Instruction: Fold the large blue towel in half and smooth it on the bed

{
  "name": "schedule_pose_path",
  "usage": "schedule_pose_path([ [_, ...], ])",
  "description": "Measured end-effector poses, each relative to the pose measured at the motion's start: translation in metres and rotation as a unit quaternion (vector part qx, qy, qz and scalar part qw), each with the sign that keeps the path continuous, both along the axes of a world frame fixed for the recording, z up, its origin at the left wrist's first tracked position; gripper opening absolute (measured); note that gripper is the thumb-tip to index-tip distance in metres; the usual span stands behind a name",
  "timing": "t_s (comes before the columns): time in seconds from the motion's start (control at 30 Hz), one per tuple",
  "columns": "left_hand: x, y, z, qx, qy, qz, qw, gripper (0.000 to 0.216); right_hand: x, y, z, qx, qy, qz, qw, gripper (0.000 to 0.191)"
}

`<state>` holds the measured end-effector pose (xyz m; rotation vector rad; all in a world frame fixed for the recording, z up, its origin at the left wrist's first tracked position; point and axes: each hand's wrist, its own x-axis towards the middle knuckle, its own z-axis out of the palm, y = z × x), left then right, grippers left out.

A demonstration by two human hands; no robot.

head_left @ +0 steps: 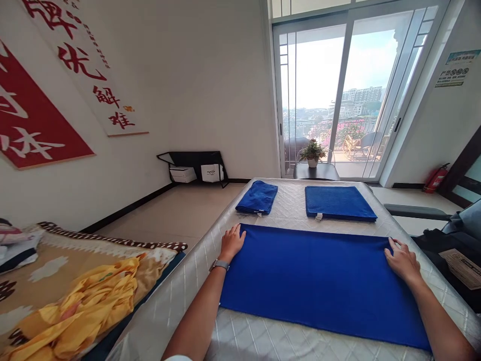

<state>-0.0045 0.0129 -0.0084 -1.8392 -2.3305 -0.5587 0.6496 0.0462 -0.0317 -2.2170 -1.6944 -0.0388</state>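
Note:
A smooth, bright blue cloth (pixel 311 286) lies spread as a wide rectangle on the quilted mattress (pixel 255 336). At its far left corner my left hand (pixel 232 244), with a watch on the wrist, has its thumb and fingers closed on the edge. My right hand (pixel 404 260) grips the far right corner, fingers bent and thumb against the cloth. Beyond it lie two folded blue cloths: a narrow one (pixel 258 197) on the left and a wider one (pixel 340 202) on the right, each showing a white tag.
To the left, a patterned blanket (pixel 48 271) carries a crumpled yellow cloth (pixel 90 301). A potted plant (pixel 312 154) stands on a dark chair (pixel 315 172) before the glass door. Black bags (pixel 454 250) sit at the right edge; a fire extinguisher (pixel 436 178) stands by the wall.

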Motion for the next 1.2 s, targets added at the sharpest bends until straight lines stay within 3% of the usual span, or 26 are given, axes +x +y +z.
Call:
schedule_pose_path([
  [0.3,0.000,-0.001,0.000,-0.011,0.046,0.011,0.999,0.063,-0.007,-0.003,0.015,0.035,-0.011,0.003,0.999,0.065],
  [0.5,0.004,-0.004,-0.001,-0.048,0.051,0.017,0.997,0.064,-0.007,-0.006,0.007,0.000,-0.022,-0.011,1.000,0.064],
  [0.6,0.008,-0.007,0.004,-0.026,0.074,-0.035,0.996,0.058,-0.002,-0.007,0.005,-0.001,-0.025,-0.018,1.000,0.062],
  [0.73,0.013,-0.010,0.008,-0.067,0.043,-0.100,0.992,0.060,0.006,-0.006,0.005,-0.008,-0.001,0.012,1.000,0.057],
  [0.87,0.013,-0.012,0.008,-0.102,0.010,-0.100,0.990,0.065,0.015,-0.005,0.001,-0.003,0.016,0.031,0.999,0.054],
  [1.2,0.008,-0.008,0.005,-0.101,0.006,-0.073,0.992,0.070,0.022,-0.003,-0.010,0.021,-0.033,0.018,0.999,0.059],
])
